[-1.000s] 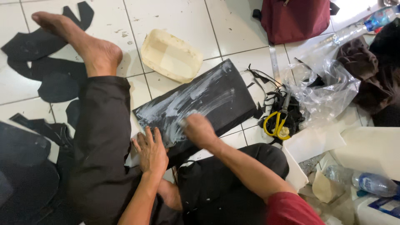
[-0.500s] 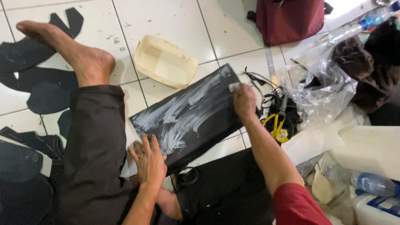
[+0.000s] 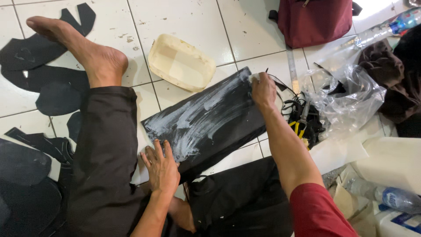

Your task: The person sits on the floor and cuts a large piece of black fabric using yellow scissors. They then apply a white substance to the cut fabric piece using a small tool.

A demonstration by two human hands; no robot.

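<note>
The black panel (image 3: 210,127) ran lengthwise from the flat, empty left hand (image 3: 161,166) at its near corner up to the right hand (image 3: 264,90), which pinched a white wad (image 3: 254,77) at the far corner.

Matt black sheet (image 3: 206,125) smeared with white paste, glossy white floor tiles (image 3: 184,22), crinkly clear plastic bag (image 3: 351,103)

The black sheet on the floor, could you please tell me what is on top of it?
White smears cover the black sheet. The left hand presses its near corner; the right hand rubs a small white pad at its far corner, mostly hidden.
</note>
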